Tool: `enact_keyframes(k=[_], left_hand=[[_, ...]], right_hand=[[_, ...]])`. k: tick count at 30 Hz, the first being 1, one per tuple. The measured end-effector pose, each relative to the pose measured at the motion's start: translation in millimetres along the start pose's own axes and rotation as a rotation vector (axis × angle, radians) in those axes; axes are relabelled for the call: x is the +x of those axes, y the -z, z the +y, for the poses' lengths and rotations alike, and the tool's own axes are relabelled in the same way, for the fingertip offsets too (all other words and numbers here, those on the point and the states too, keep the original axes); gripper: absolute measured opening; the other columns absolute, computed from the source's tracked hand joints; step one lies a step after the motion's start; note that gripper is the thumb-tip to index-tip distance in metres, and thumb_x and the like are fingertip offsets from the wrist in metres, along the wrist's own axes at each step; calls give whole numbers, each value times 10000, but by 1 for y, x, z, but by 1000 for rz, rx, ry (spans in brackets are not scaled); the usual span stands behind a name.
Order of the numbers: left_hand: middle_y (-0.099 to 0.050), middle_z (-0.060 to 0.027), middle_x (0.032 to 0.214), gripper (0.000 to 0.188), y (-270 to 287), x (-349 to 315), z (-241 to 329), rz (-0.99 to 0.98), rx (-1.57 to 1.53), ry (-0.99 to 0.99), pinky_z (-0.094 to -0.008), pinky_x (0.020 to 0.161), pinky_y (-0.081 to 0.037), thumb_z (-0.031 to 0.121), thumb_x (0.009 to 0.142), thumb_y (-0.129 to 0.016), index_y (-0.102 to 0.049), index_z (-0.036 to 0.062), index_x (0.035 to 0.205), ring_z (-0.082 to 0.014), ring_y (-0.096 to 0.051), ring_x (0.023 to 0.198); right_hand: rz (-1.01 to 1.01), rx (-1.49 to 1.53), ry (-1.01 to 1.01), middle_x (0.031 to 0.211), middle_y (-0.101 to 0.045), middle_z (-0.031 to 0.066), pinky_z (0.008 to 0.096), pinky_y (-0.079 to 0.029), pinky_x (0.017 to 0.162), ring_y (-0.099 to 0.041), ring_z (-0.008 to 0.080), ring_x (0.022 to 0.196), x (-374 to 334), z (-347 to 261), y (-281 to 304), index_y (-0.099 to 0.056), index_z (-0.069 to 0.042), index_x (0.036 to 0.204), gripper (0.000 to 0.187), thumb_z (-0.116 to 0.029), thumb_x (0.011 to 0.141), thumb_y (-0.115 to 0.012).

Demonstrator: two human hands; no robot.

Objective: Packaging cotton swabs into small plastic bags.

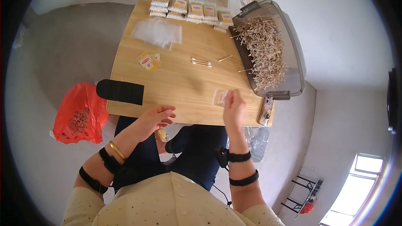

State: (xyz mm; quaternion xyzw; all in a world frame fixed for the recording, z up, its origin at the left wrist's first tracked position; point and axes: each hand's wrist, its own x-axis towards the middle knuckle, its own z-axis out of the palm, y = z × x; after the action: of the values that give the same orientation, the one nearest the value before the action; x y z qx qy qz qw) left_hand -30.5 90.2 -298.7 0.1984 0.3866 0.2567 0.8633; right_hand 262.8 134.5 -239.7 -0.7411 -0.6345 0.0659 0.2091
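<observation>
Your right hand has thumb and fingers pressed together, pinching the right end of a small clear bag with a yellow-and-white label; the bag shows just left of that grip. Your left hand, well left of it, is loosely spread, fingers slightly curled. Beyond and left of the pinch lie cotton swabs; beyond and right, a grey bin holds many more.

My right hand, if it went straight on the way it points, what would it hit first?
Your right hand would probably meet the lone cotton swab left of the grey bin, though its height is unclear, so it could pass over.
</observation>
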Motion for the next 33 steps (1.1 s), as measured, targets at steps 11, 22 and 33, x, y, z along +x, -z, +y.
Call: enact_keyframes(k=[11, 22, 33], left_hand=[[-648, -42, 1133, 407, -2, -27, 20, 16, 100, -177, -268, 916, -467, 214, 972, -719, -601, 20, 1309, -118, -594, 1049], [-669, -68, 1170, 363, -20, -41, 39, -6, 219, -333, -309, 977, -478, 214, 988, -683, -589, 40, 1293, -146, -622, 1089], [-704, -90, 1159, 528, -127, -121, 96, 65, 244, -948, -284, 920, -507, 123, 910, -785, -519, 4, 1349, -135, -671, 1074]], right_hand=[[45, 10, 151, 721, -612, 242, 526, -458, 581, -610, 468, 673, 1, 11, -26, -518, -38, 859, 220, -172, 1028, -560], [-28, 370, 49, 660, -521, 125, 374, -394, 560, -494, 294, 588, 6, -9, 2, -502, -38, 846, 295, -215, 1081, -519], [-112, 1130, 332, 1021, -599, 43, 232, -426, 836, -542, 108, 923, -73, -125, 104, -621, 5, 1080, 110, -62, 1062, -534]])
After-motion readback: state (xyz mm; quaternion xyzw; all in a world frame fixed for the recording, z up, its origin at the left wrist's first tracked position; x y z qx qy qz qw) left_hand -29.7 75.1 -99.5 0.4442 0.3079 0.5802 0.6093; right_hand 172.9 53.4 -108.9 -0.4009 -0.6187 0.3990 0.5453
